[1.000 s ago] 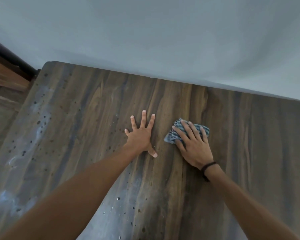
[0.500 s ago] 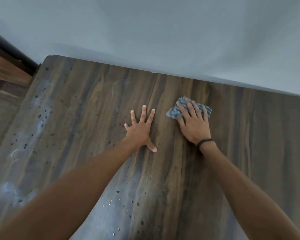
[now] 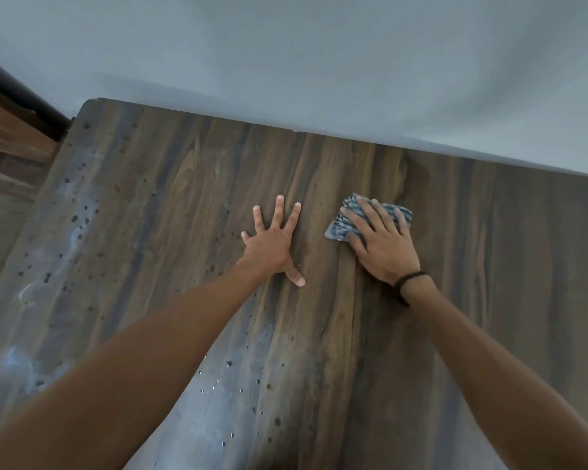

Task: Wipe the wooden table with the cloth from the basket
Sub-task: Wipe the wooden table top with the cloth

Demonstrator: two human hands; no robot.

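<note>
One striped blue-grey cloth (image 3: 367, 218) is pressed flat on the wooden table (image 3: 489, 266) under the straight fingers of the right hand (image 3: 382, 245), near the far edge. The left hand (image 3: 274, 245) is laid palm-down beside it, fingers spread, nothing held. Many water droplets (image 3: 231, 385) are scattered nearer; a grey wall (image 3: 319, 62) is seen behind.

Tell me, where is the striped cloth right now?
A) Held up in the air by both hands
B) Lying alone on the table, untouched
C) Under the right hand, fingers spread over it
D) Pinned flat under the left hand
C: the right hand lies over the striped cloth on the wooden table, while the left hand rests spread on bare wood.
</note>
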